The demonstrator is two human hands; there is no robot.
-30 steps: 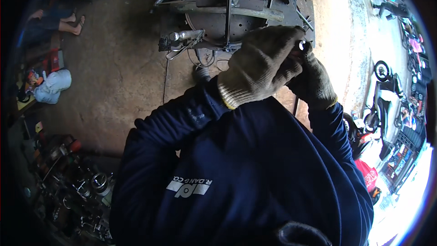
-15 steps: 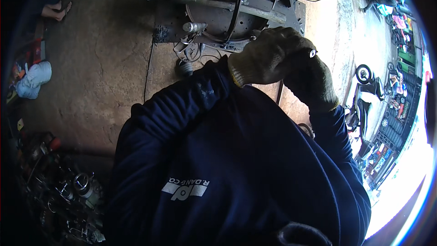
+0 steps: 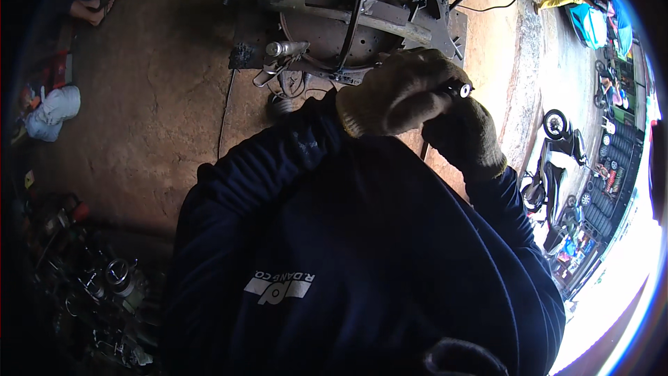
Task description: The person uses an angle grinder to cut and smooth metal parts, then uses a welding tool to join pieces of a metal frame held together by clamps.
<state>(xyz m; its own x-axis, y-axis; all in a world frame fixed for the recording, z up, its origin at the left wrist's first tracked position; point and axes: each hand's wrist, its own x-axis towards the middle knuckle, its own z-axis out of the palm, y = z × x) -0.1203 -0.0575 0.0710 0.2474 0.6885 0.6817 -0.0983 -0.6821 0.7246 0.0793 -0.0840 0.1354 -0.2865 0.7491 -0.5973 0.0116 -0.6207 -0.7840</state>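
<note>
Both my hands wear knitted work gloves and meet in front of my chest. Between them a small dark piece with a pale round end and a dark centre (image 3: 465,90) sticks out. My left hand (image 3: 396,94) is closed, its fingers curled and the thumb pressed toward this piece. Just right of and below it, my right hand (image 3: 465,138) is bent in against the same piece; its fingers are in shadow and mostly hidden. Beyond my hands stands a dark metal work table (image 3: 250,35) bearing metal bars, cables and a silver cylindrical fitting (image 3: 287,49).
A cable (image 3: 228,111) runs over the brown floor at left. Metal parts (image 3: 122,278) are heaped at lower left, and a pale cloth bundle (image 3: 56,111) lies above them. At the far left a person's foot (image 3: 97,12) shows. A motorcycle (image 3: 553,174) stands at right.
My two hands have shifted slightly left and down together. The small piece's pale end now shows more fully, with more of its dark side. At upper right, people and coloured things have changed position.
</note>
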